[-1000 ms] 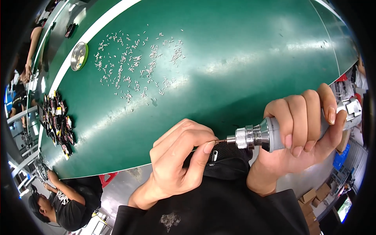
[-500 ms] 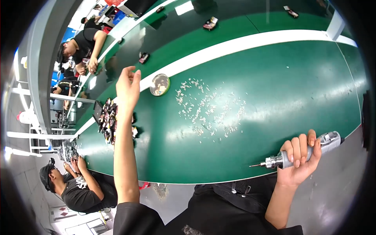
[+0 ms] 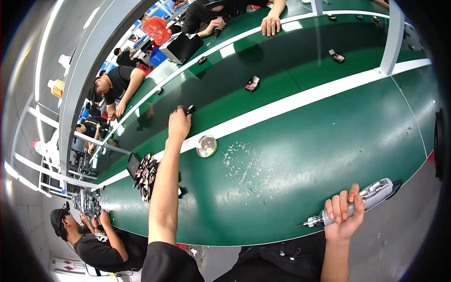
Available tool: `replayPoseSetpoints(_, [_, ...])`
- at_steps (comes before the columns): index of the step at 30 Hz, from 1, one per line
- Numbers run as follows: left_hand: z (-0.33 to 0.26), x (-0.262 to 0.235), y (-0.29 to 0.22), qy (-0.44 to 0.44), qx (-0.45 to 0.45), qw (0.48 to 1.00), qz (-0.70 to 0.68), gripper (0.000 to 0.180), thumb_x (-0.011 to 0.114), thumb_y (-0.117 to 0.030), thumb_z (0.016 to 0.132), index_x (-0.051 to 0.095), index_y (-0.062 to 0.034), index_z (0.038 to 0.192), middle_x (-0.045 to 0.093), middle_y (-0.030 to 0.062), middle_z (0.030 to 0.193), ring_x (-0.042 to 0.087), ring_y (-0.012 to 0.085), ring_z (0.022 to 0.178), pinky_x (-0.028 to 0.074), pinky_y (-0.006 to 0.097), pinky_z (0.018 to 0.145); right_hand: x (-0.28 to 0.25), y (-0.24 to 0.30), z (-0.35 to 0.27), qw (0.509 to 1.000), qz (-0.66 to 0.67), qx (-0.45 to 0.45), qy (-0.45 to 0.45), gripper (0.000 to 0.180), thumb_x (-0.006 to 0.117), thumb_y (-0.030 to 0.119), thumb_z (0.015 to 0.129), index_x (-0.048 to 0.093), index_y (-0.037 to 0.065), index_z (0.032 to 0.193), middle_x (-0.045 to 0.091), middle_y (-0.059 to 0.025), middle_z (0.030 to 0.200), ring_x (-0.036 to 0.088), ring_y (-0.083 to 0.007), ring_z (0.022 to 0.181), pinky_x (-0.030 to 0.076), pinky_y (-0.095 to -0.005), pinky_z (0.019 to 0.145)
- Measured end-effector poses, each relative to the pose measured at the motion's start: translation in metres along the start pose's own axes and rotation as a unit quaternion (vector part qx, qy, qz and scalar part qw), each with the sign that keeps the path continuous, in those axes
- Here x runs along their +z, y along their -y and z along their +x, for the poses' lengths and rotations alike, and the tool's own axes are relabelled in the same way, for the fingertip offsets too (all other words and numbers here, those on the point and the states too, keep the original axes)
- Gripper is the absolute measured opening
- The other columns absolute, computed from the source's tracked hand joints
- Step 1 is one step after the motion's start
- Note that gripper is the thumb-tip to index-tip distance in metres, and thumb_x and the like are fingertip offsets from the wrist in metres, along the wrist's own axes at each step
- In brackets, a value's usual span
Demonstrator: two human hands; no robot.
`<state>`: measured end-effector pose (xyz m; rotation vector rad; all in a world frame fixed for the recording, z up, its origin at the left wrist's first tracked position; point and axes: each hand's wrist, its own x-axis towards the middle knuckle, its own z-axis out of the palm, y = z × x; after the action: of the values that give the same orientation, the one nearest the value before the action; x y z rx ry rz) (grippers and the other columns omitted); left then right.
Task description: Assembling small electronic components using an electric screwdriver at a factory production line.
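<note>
My left hand reaches across the white rail onto the belt, its fingers closed on a small dark part; most of the part is hidden by the fingertips. At the table's near right, my right hand is wrapped round a grey corded rotary tool. The tool's metal chuck and thin bit point left, just above the green table. Small white slivers lie scattered in the middle of the table. Beside them, against the rail, stands a round shallow tin with pale bits inside.
A heap of small dark parts lies left of my left forearm, next to a black tray. More parts sit on the belt beyond the white rail. A grey post rises at right. Co-workers sit left and across.
My left hand has moved forward over the rail and closed on the small dark part on the belt. The view has shifted; my right hand still holds the rotary tool.
</note>
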<state>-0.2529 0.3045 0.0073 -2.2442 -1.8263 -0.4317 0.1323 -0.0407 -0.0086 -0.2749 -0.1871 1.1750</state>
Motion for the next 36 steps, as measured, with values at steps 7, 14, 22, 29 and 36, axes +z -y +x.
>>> replayPoseSetpoints(7, [-0.030,-0.031,-0.082,0.018,0.073,0.981,-0.180,0.038,0.067,-0.010,0.083,0.057,0.0012,0.117,0.066,0.0188,0.101,0.062,0.0334,0.093,0.049,0.040,0.082,-0.002,0.011,-0.011,1.000,-0.020,0.001,0.002,0.019,0.049,0.023,0.096,0.043,0.010,0.084,0.036,0.0018,0.050,0.037,-0.0096,0.042,0.038,-0.0272,0.048])
replayPoseSetpoints(14, [-0.145,-0.100,-0.255,0.115,0.375,0.851,-0.349,0.045,0.079,-0.004,0.068,0.061,-0.0004,0.110,0.065,0.0131,0.108,0.063,0.0285,0.094,0.052,0.036,0.079,0.001,0.016,-0.014,0.997,-0.042,0.065,0.007,0.021,0.051,0.027,0.095,0.045,0.011,0.082,0.036,0.0027,0.050,0.038,-0.0099,0.043,0.038,-0.0280,0.049])
replayPoseSetpoints(22, [-0.193,-0.090,-0.306,0.180,0.391,0.815,-0.388,0.040,0.074,0.001,0.070,0.058,0.0033,0.108,0.060,0.0160,0.111,0.059,0.0330,0.096,0.050,0.039,0.080,-0.003,0.031,-0.051,0.990,-0.075,0.115,0.016,0.020,0.049,0.025,0.095,0.043,0.010,0.083,0.039,0.0020,0.050,0.041,-0.0113,0.041,0.041,-0.0290,0.051])
replayPoseSetpoints(29, [-0.198,-0.088,-0.320,0.160,0.358,0.837,-0.382,0.033,0.070,0.007,0.071,0.059,0.0024,0.101,0.060,0.0144,0.102,0.060,0.0314,0.091,0.050,0.038,0.075,0.003,0.017,-0.065,0.989,-0.057,0.130,-0.041,0.013,0.048,0.018,0.094,0.044,0.009,0.085,0.039,0.0002,0.052,0.041,-0.0120,0.045,0.039,-0.0292,0.052])
replayPoseSetpoints(36, [-0.212,-0.083,-0.317,0.062,0.466,0.823,-0.320,0.031,0.069,0.006,0.067,0.060,0.0102,0.096,0.062,0.0179,0.097,0.062,0.0308,0.083,0.054,0.035,0.061,0.007,0.006,-0.072,0.975,-0.059,0.150,-0.150,0.012,0.050,0.015,0.094,0.044,0.007,0.086,0.041,-0.0013,0.056,0.043,-0.0127,0.050,0.038,-0.0298,0.053])
